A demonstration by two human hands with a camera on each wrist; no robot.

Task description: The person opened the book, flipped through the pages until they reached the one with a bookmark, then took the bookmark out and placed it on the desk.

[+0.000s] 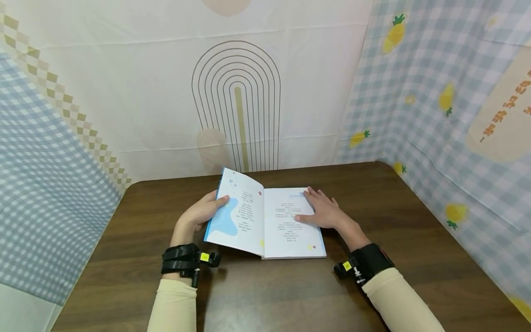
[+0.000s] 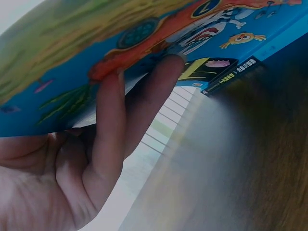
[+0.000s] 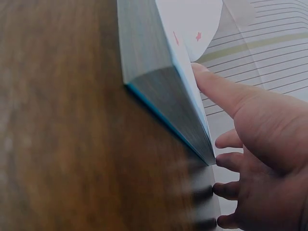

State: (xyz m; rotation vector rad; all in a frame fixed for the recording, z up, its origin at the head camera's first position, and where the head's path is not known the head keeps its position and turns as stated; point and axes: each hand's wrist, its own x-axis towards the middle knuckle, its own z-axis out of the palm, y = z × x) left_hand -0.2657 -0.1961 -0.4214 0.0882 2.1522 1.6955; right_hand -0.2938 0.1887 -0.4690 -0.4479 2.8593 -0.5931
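An open book (image 1: 286, 240) lies on the brown table, its white pages printed with small text and a blue shape on the left page. My left hand (image 1: 201, 212) holds the raised left cover and page, thumb on the page face and fingers beneath. In the left wrist view, two fingertips of that left hand (image 2: 110, 130) meet the colourful blue and orange cover (image 2: 62, 82). My right hand (image 1: 325, 210) rests spread over the right page near its outer edge. The right wrist view shows the thick page block (image 3: 183, 101) beside the right hand (image 3: 269, 130), thumb on the page.
The wooden table (image 1: 265, 295) runs back to a white cloth (image 1: 166, 101) with an arch pattern. Blue checked cloths hang on both sides, the right one (image 1: 419, 115) printed with yellow fruit. Each wrist wears a black strap with a small camera.
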